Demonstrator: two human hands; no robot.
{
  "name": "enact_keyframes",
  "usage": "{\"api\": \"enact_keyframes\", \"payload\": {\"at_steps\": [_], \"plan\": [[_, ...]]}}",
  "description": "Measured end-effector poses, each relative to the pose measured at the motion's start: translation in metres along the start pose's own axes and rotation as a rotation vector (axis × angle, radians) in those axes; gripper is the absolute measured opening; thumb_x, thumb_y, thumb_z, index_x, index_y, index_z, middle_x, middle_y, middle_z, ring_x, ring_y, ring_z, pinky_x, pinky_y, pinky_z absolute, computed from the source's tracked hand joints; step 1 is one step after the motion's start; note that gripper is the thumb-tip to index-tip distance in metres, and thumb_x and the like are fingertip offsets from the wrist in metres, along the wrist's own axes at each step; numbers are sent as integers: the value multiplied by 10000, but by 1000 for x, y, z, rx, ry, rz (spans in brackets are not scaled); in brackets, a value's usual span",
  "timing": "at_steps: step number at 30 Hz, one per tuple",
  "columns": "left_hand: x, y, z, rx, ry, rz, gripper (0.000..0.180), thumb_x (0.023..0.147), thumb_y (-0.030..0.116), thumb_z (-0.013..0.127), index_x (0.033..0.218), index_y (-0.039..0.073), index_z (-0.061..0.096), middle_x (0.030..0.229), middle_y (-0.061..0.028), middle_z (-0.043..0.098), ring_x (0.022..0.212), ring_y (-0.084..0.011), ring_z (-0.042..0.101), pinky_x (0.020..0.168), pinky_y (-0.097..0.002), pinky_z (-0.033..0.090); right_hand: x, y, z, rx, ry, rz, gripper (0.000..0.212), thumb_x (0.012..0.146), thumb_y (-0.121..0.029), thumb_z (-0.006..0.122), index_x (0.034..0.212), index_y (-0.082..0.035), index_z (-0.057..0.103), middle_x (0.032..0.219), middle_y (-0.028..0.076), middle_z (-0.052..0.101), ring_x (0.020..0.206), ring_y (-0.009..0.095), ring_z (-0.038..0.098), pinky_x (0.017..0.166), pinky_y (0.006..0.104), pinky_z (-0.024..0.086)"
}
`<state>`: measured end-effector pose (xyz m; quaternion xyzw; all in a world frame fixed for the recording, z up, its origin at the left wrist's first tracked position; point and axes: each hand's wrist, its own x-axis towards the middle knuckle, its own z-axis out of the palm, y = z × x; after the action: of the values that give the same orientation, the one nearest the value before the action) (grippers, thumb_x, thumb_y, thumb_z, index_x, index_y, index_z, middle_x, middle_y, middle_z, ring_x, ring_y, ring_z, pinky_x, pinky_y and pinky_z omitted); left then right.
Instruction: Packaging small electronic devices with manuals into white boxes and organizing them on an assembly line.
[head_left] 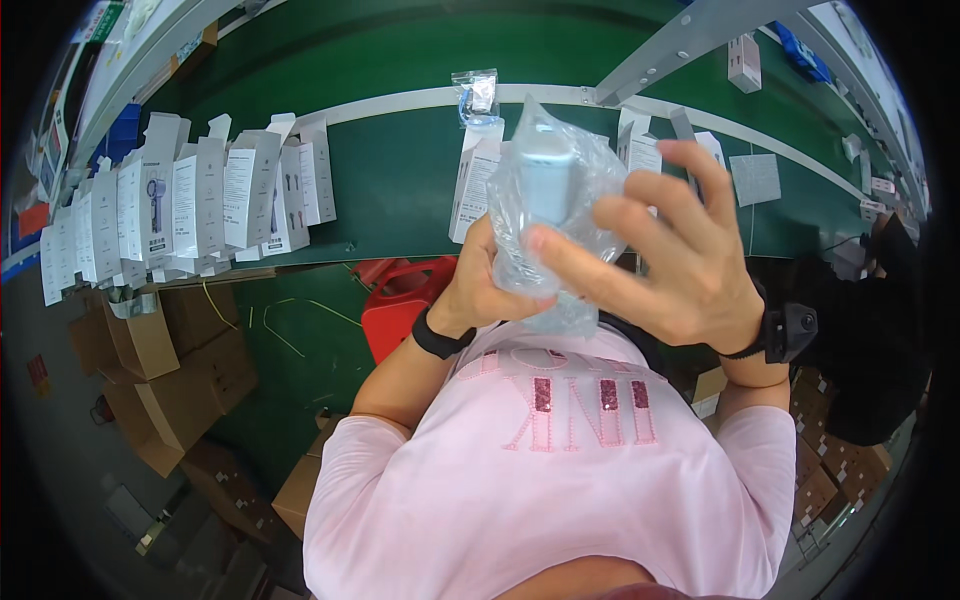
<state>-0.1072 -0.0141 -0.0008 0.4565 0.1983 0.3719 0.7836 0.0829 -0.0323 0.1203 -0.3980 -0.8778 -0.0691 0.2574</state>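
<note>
Both hands hold a clear plastic bag [555, 215] at chest height: the left hand [480, 285] has a closed grip on its lower end, and the right hand [680, 255] pinches its side with thumb and spread fingers. A pale blue device [545, 180] already sits inside, so bagging looks nearly done, with boxing seemingly left. White cartons [190, 205] stand on the green desk [390, 190], beyond and left of the grip.

head cam | looks steeply down | close over green workbench [400, 190]
</note>
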Motion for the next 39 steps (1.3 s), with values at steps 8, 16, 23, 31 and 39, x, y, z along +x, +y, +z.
{"api": "enact_keyframes", "payload": {"at_steps": [8,16,23,31,39], "plan": [[5,10,15,-83,-50,38,776,649,61,746,1344,4,406,1202,-86,575,1117,-176,562,972,-323,432,2,5,-5,-19,101,109,466,547,-186,736,1013,-171,735,822,20,513,817,224,477,907,487,414],[-1,-18,8,-370,-252,-331,729,688,174,755,1326,-13,454,1195,-89,577,1076,-171,561,956,-314,424,-41,28,78,1983,359,738,1095,758,-413,774,1504,-20,75,1302,235,474,1077,353,577,911,437,481],[16,-36,-74,677,-128,-220,513,792,373,737,1108,-20,640,1120,-150,649,1018,-230,622,903,-345,468,-68,70,160,2199,42,1104,305,806,-216,707,1021,-34,588,838,126,618,753,297,638,749,445,555],[94,-91,-177,1155,532,-705,920,704,677,659,1171,-102,516,1061,-287,623,1070,-366,603,862,-420,499,-45,194,239,1354,746,1349,289,883,-148,662,1133,-14,605,1103,99,619,1024,220,589,953,378,457],[66,-126,-139,963,466,-540,487,827,312,532,1111,-82,560,1075,-311,594,995,-427,584,863,-492,469,-29,155,292,1632,857,1610,216,916,-165,632,1069,-19,591,1106,91,595,1048,228,577,956,410,466]]}}
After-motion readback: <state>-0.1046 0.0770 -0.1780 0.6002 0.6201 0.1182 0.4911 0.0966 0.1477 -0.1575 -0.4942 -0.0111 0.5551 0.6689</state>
